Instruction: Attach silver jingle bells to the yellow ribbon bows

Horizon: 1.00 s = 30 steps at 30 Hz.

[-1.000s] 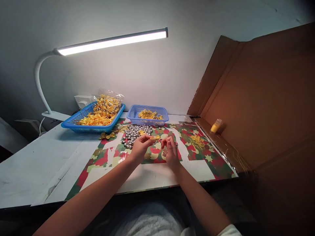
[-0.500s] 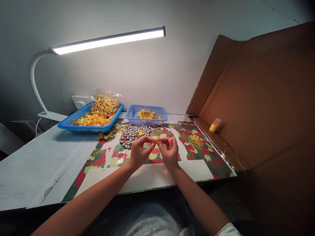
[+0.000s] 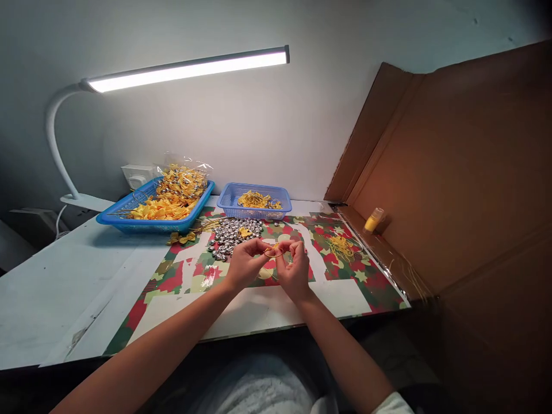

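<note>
Above the camouflage-patterned sheet, my left hand (image 3: 246, 264) and my right hand (image 3: 295, 270) meet with fingertips pinched. Between them is a thin yellow cord bent into a small loop (image 3: 273, 257), and both hands grip it. A small yellow piece shows at the fingertips, mostly covered by the fingers, so its shape cannot be told. Just beyond my left hand lies a pile of shiny silver bells (image 3: 235, 230), with a yellow ribbon bow (image 3: 245, 232) on top. More yellow bows (image 3: 181, 238) with cord tails lie left of the pile.
A blue basket (image 3: 107, 220) of yellow bows and bells stands back left, a smaller blue basket (image 3: 254, 213) at back centre. Loose yellow cords (image 3: 341, 247) lie to the right. A small yellow container (image 3: 373, 220) stands by the cardboard wall (image 3: 452, 161). A lamp (image 3: 190, 70) hangs overhead.
My fingers have drawn closer around the yellow piece, which shows less now. The cord loop looks flatter. The whole view has shifted slightly.
</note>
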Available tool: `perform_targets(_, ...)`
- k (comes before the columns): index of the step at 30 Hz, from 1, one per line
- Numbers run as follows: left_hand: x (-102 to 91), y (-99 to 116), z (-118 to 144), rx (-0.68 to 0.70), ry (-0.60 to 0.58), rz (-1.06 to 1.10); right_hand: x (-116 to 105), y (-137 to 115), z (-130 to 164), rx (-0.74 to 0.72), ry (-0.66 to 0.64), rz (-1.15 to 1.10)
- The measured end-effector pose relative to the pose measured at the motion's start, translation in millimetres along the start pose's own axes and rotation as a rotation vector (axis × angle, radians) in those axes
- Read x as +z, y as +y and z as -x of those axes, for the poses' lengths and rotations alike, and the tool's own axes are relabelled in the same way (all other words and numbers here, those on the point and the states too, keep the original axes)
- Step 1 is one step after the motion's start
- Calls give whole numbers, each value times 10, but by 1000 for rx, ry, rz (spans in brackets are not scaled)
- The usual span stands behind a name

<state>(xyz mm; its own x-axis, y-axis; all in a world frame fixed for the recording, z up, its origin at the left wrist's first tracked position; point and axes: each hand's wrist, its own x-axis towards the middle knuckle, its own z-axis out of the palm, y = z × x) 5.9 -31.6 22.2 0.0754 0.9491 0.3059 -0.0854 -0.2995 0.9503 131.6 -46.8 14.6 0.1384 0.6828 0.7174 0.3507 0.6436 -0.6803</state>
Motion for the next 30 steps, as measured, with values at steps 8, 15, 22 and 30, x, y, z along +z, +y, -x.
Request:
perform_targets(8,11,38,-106,-442,102,459,-68,76,29,177,-236,-220)
perform_targets(15,2,28,-108,-549,119,567,-68,46,9,154,-198,-29)
perform_targets(22,6,50,-108,-555,128,567,-70,52,15,116,-184,28)
perform_targets(30,11,71,-92,-522,96,534,-75,37,16,110,-175,58)
